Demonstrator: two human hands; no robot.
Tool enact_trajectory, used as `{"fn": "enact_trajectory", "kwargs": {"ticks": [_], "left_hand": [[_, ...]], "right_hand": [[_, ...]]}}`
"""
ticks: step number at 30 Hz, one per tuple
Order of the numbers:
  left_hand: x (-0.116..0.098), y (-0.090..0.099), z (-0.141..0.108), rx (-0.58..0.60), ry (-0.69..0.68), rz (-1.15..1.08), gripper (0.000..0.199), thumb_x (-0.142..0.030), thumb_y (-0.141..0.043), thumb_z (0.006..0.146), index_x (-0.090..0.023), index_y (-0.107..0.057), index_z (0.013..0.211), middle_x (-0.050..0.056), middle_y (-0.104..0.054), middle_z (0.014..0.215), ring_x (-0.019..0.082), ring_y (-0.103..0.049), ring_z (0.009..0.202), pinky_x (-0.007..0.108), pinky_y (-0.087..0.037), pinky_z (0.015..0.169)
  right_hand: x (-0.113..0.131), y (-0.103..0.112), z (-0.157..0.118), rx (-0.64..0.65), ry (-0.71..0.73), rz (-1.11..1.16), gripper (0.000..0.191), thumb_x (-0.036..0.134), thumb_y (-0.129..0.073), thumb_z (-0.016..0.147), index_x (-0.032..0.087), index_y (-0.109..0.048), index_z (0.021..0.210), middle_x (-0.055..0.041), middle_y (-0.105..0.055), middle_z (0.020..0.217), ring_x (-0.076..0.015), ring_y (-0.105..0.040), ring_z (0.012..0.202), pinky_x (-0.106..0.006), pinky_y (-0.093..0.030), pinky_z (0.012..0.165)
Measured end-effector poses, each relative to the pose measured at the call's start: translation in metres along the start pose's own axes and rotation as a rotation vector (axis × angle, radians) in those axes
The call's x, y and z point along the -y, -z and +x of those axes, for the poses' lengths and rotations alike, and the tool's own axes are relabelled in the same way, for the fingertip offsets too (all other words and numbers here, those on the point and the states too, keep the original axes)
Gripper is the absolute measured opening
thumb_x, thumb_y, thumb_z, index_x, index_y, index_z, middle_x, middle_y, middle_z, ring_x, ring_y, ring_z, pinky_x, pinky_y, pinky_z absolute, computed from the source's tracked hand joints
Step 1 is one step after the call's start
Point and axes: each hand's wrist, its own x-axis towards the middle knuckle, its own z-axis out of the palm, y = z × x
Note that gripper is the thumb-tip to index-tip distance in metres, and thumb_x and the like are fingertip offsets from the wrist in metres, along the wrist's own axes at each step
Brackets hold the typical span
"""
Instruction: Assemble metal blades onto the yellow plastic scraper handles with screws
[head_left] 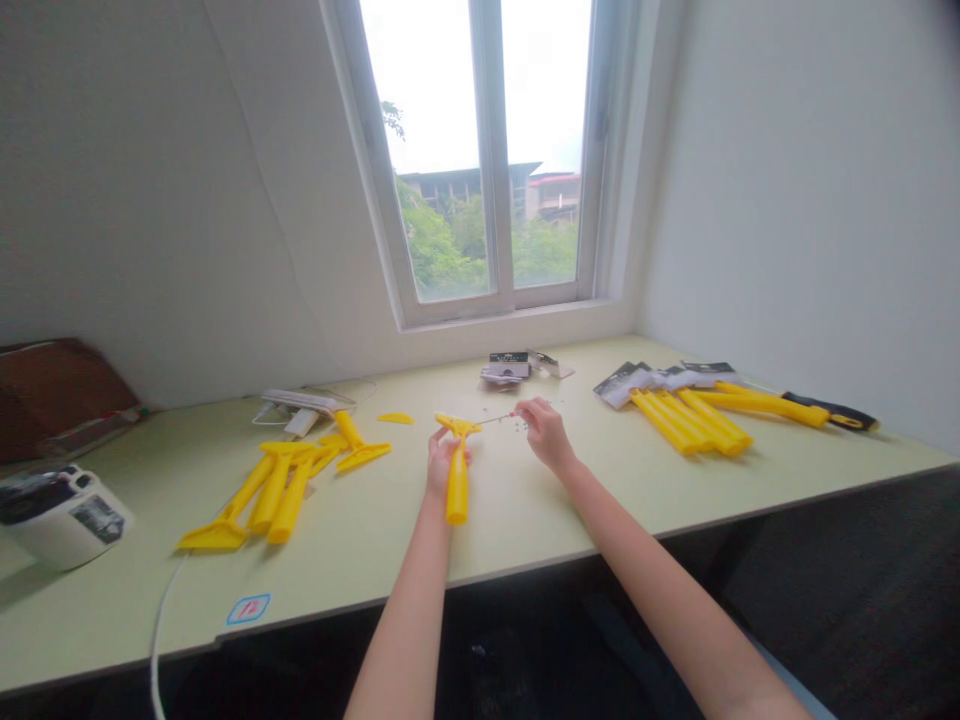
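My left hand [439, 462] gripped the yellow scraper [457, 488]; right hand [547, 434] pinched a screwdriver [498, 418] at three o'clock, where straightness mattered

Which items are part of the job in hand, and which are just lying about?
In hand:
yellow tool, left hand
thin metal tool, right hand
Likely related:
small bits
other yellow tools

Probably lying about:
white container
white cable
brown object
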Motion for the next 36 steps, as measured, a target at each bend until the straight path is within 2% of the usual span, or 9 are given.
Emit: {"fn": "enact_trajectory", "kwargs": {"ticks": [36], "left_hand": [[-0.0004,0.0,-0.0008,-0.001,-0.003,-0.048,0.04,-0.011,-0.055,0.062,-0.019,-0.044,0.1,-0.001,-0.052,0.07,0.007,-0.049,0.043,0.018,-0.037,0.04]], "right_hand": [[-0.0006,-0.0001,0.0023,-0.013,-0.107,0.002,0.019,0.014,-0.041,0.076,0.018,-0.058,0.072,-0.0049,-0.058,0.073,-0.0171,-0.053,0.07,-0.03,-0.04,0.069]]}}
